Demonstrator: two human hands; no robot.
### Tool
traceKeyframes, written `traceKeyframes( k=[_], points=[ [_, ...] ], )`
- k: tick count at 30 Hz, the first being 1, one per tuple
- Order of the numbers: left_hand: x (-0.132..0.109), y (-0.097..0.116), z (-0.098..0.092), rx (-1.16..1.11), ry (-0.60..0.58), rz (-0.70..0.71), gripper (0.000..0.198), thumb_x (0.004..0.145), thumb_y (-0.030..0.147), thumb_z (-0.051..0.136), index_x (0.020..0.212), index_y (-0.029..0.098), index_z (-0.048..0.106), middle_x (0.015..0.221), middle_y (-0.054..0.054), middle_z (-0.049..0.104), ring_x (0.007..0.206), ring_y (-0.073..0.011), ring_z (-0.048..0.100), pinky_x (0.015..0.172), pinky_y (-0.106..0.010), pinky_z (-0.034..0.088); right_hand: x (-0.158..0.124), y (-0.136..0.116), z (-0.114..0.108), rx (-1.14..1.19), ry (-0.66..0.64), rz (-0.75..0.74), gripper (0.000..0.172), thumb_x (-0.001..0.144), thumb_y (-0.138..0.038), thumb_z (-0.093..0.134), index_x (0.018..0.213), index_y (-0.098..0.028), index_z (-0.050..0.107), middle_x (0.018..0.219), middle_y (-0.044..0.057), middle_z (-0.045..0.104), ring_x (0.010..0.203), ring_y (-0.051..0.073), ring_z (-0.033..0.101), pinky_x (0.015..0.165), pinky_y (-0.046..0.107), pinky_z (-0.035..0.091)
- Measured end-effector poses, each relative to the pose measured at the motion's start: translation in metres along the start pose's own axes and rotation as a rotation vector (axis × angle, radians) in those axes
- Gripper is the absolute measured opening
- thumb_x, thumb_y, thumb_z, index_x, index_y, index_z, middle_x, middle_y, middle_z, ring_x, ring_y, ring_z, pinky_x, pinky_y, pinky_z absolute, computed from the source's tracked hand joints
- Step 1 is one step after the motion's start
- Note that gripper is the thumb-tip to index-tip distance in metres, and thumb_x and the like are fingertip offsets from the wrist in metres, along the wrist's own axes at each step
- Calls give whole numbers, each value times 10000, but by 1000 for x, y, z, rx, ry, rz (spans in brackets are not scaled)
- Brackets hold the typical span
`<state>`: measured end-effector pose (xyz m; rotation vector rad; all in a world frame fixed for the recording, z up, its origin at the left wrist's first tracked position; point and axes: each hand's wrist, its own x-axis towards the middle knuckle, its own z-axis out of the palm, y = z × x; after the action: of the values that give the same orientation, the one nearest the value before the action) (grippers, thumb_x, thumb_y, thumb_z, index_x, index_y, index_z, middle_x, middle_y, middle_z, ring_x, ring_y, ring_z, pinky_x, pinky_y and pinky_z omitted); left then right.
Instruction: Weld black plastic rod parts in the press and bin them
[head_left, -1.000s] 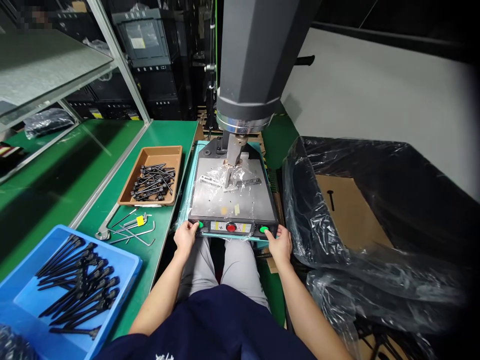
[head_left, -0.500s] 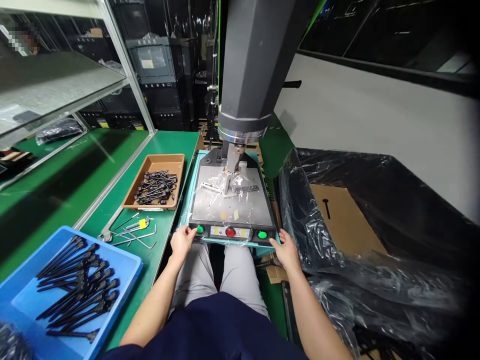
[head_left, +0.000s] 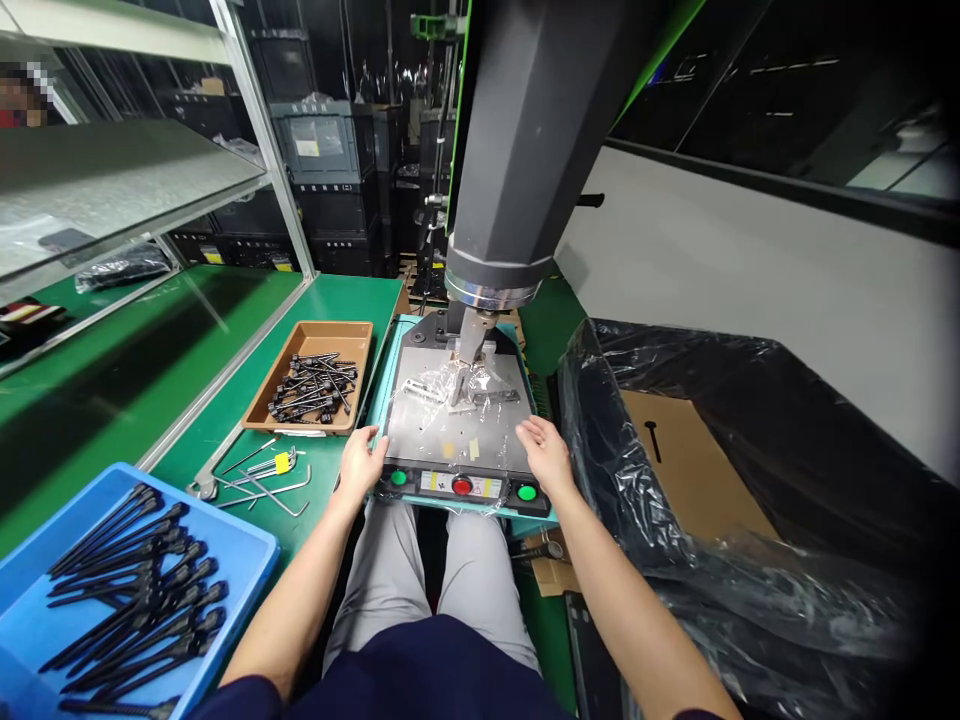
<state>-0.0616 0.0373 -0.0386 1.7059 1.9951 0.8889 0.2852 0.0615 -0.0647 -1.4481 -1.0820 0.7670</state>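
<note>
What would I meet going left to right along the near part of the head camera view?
blue tray of black parts → left hand → red button → right hand → cardboard box lined with black plastic

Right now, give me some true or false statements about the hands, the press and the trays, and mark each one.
1. The left hand and right hand rest at opposite edges of the plate. True.
2. The right hand presses the red button. False: that button is untouched, and the hand lies on the plate's right edge.
3. The brown tray stands left of the press. True.
4. The blue tray is empty. False: it holds black rods.
5. One black part shows in the box. True.
</note>
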Motion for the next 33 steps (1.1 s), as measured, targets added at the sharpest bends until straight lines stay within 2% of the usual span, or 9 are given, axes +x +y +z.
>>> traceKeyframes(
  k=[5, 9, 13, 16, 19, 22, 26, 29, 33],
  points=[
    [30, -2, 25, 30, -84, -28, 526, 895, 414, 497, 1316, 99, 528, 1383, -190, 546, 1328, -276, 471, 1093, -365, 342, 27, -20, 23, 152, -114, 172, 601, 639, -514, 814, 1100, -184, 616, 1160, 158, 668, 1131, 310, 606, 931, 432, 509],
    [45, -8, 33, -29, -147, -200, 557, 889, 451, 497, 1328, 108, 520, 1263, -196, 633, 1197, -289, 587, 987, -360, 420, 36, -37, 35, 236, -212, 253, 485, 644, -502, 814, 974, -192, 639, 928, 99, 709, 918, 257, 678, 673, 304, 555],
    [48, -11, 24, -61, -106, -210, 466, 803, 339, 606, 1218, 128, 598, 1071, -150, 705, 1017, -273, 653, 863, -337, 461, 32, -54, 40, 295, -258, 259, 460, 612, -521, 820, 837, -182, 606, 651, 7, 613, 568, 163, 620, 414, 195, 419],
    [35, -11, 9, -162, -94, -186, 372, 771, 341, 621, 1084, 141, 647, 882, -81, 707, 793, -202, 658, 708, -281, 470, 16, -64, 35, 316, -239, 247, 467, 620, -520, 807, 852, -189, 573, 603, -31, 564, 464, 125, 554, 341, 161, 317],
    [7, -11, -13, -509, -181, -220, 452, 686, 450, 691, 1014, 145, 630, 685, 6, 625, 511, -113, 535, 509, -232, 389, -10, -70, 21, 321, -230, 260, 447, 650, -500, 777, 895, -196, 561, 586, -46, 550, 395, 106, 501, 304, 154, 265],
    [-26, -10, -40, -765, -306, -307, 544, 585, 459, 771, 1012, 165, 604, 664, 40, 579, 426, -69, 460, 425, -205, 299, -37, -71, 1, 343, -247, 331, 414, 682, -450, 750, 953, -208, 553, 586, -55, 550, 357, 91, 454, 286, 142, 214],
    [-56, -8, -64, -821, -411, -373, 497, 583, 400, 788, 986, 176, 602, 638, 54, 541, 417, -64, 476, 380, -184, 254, -62, -68, -20, 350, -270, 431, 387, 723, -390, 715, 1028, -223, 544, 602, -52, 569, 352, 87, 448, 284, 132, 207],
    [-66, -13, -58, -804, -442, -405, 473, 589, 388, 777, 969, 172, 594, 629, 57, 537, 421, -64, 488, 366, -172, 246, -67, -60, -23, 291, -253, 433, 374, 750, -351, 688, 1072, -221, 549, 610, -43, 582, 352, 93, 462, 279, 135, 224],
    [-72, -29, -28, -727, -422, -415, 444, 609, 380, 757, 953, 169, 573, 625, 57, 545, 445, -79, 530, 383, -170, 285, -64, -38, -8, 176, -177, 417, 353, 774, -301, 663, 1093, -208, 545, 602, -44, 583, 348, 100, 475, 278, 140, 244]
  ],
)
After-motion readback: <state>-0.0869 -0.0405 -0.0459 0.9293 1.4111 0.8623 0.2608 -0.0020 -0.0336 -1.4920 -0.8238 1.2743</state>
